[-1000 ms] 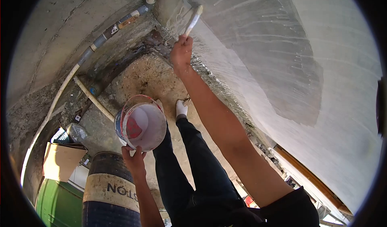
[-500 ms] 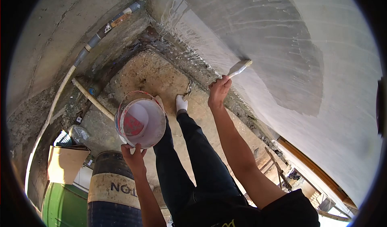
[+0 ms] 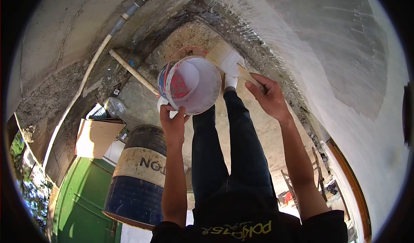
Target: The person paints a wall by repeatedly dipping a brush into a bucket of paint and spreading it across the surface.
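Note:
My left hand (image 3: 173, 118) grips the near rim of a round paint bucket (image 3: 211, 97), its thumb and fingers closed over the edge. The bucket is tilted so that its inside faces me, with whitish liquid and a red patch in it. A thin red wire handle stands up at its far side. In my right hand (image 3: 269, 97) is a wide paintbrush (image 3: 232, 62), held by its wooden handle. The brush's pale bristles point left, right at the bucket's upper right rim. White paint coats the brush head.
A plastered wall (image 3: 310, 66) with a darker wet patch runs along the right. A dark barrel (image 3: 140, 161) with a pale band stands at lower left, beside a cardboard box (image 3: 97, 137) and a green door (image 3: 86, 195). A pipe (image 3: 82, 83) runs along the left wall.
My right hand has brought the brush away from the wall, left to the bucket's rim. My left hand still holds the bucket. The view has shifted, so the surroundings sit differently.

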{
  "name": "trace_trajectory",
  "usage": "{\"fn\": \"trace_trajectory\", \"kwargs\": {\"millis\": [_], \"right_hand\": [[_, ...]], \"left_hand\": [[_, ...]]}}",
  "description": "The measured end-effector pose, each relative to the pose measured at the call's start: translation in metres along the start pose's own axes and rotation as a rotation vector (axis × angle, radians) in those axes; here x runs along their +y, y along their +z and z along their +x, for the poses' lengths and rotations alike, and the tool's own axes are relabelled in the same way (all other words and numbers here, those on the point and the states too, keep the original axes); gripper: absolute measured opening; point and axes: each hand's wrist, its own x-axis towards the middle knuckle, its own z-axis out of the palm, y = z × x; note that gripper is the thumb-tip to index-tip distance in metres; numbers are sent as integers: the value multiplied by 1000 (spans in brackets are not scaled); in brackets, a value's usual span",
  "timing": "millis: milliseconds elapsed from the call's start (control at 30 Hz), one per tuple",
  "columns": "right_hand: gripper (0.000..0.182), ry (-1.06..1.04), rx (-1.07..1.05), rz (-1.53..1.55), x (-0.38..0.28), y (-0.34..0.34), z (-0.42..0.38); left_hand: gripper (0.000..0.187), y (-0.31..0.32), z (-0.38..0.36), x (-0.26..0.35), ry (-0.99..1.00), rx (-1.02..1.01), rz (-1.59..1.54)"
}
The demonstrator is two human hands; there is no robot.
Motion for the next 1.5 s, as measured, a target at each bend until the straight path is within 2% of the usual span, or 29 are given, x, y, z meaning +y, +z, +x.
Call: {"fn": "trace_trajectory", "kwargs": {"millis": [100, 200, 233, 433, 733, 933, 1133, 1200, 1267, 1400, 1500], "right_hand": [[36, -194, -55, -267, 10, 5, -19], [34, -266, -67, -452, 17, 28, -15], [29, -251, -78, -537, 10, 37, -12], [21, -204, -187, -852, 25, 78, 26], [26, -168, -241, -935, 54, 90, 39], [26, -151, -169, -735, 65, 65, 18], [37, -28, -328, -48, 83, 21, -9], [36, 75, -473, 144, 94, 12, -20], [35, 47, -553, 399, 97, 1, -37], [31, 61, -417, 564, 94, -15, -64], [30, 113, -125, 661, 110, -16, -60]], "left_hand": [[24, 10, -7, 2, 19, -11, 1], [26, 18, -14, 2, 56, -22, 18], [27, 20, -17, 2, 76, -28, 11], [32, 32, -31, -1, 133, -20, 4], [31, 45, -45, -19, 136, -32, -39], [30, 54, -57, -22, 139, -31, -2], [29, 60, -59, -26, 97, -40, -23], [29, 59, -56, -27, 70, -38, -5], [29, 59, -56, -26, 30, -44, 3], [29, 60, -54, -27, 2, -60, -39], [29, 62, -51, -25, -26, -50, -33]]}}
